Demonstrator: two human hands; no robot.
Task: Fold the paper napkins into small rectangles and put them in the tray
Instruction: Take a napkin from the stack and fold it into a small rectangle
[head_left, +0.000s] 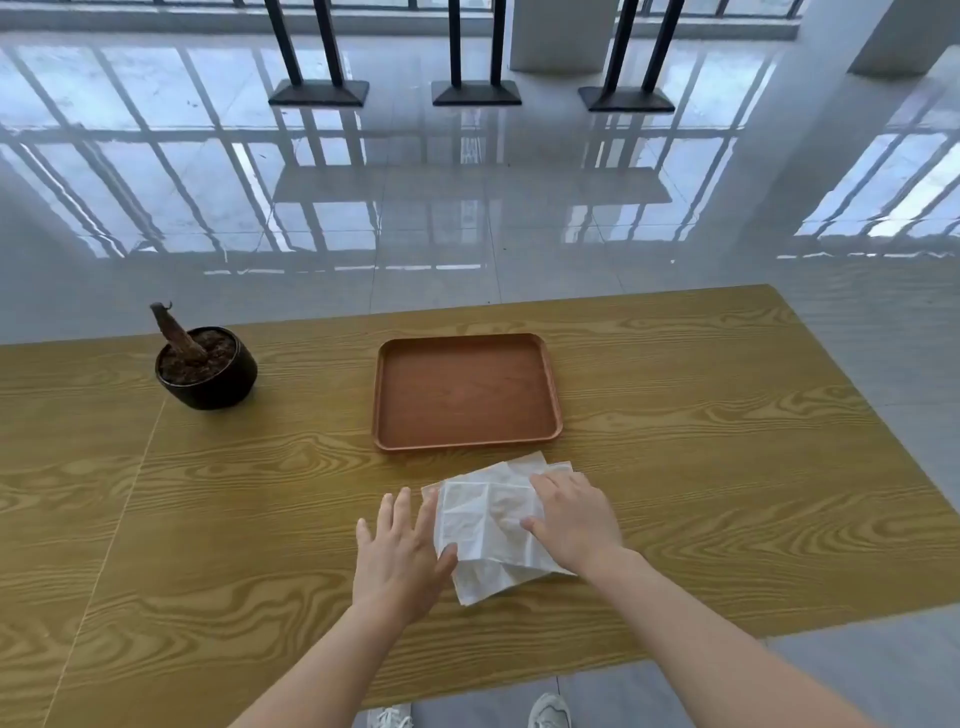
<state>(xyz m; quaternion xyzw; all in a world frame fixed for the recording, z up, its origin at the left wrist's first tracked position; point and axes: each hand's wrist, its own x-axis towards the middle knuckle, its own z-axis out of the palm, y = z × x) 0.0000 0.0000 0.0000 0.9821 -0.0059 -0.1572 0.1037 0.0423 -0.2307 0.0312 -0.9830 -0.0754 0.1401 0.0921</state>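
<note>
Napkins (488, 519) lie crumpled under my flat, open hands, left (400, 556) and right (574, 519); thin paper could tear or crease crooked.

Public hall, glossy tiled floor (467, 234), stanchion bases (475, 93)

On the surface (675, 415), the tray (467, 446) sits just behind the napkins (488, 519), the potted stump (205, 366) well left, with a hand flat on each side of the napkins.
</note>
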